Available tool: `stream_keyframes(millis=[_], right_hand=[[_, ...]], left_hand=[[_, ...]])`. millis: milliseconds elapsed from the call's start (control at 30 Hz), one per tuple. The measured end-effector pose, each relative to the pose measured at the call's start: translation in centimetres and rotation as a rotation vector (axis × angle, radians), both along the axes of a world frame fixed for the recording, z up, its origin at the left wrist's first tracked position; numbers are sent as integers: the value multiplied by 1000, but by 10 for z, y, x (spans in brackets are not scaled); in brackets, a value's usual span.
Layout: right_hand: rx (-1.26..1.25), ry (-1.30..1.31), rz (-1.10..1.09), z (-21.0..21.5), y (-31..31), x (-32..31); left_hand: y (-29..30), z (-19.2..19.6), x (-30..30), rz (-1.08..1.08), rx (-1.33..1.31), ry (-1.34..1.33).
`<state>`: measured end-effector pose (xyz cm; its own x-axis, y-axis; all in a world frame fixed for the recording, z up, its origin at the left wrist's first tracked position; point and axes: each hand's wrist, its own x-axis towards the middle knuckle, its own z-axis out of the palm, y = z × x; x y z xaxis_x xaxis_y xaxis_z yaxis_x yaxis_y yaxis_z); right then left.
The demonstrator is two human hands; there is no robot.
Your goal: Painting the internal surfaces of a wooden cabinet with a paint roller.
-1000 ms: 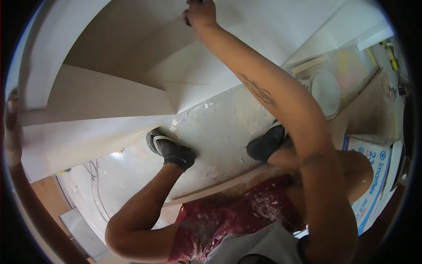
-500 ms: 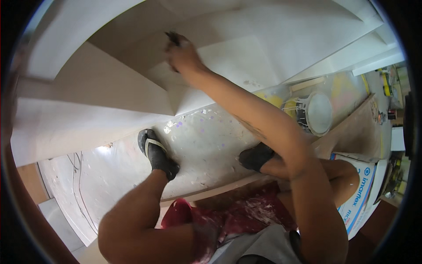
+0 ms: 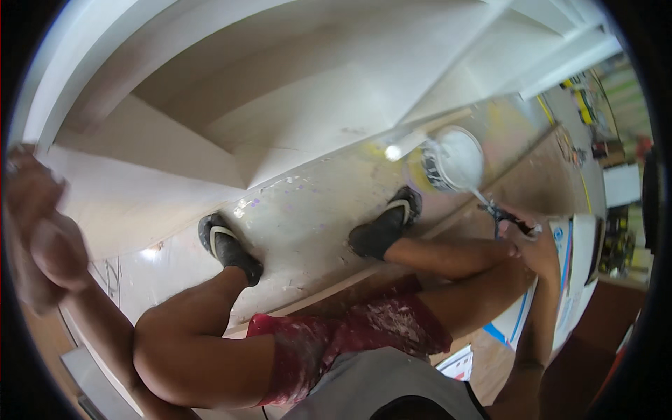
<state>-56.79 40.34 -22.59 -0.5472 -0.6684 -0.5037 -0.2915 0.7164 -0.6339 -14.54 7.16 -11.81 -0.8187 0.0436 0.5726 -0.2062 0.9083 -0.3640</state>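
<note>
Right hand (image 3: 526,240) drawn back, gripping dark-handled tool (image 3: 498,212), bucket (image 3: 431,172) beyond.

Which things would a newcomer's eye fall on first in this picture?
Probably the big white panels spread across the top. Next, the round bucket right of centre, with a tool in the right hand just below it. The red shorts, smeared with white, stand out at bottom centre.

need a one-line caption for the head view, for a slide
Right hand holding a dark-handled tool toward an open bucket; left hand blurred at far left.
</note>
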Motion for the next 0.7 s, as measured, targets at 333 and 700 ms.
stream_keyframes(millis=[333, 700], right_hand=[[-74, 816, 379, -51, 52, -45], [182, 763, 264, -90, -23, -53]], left_hand=[[67, -177, -103, -101, 773, -1218], [50, -203, -84, 128, 1047, -1425]])
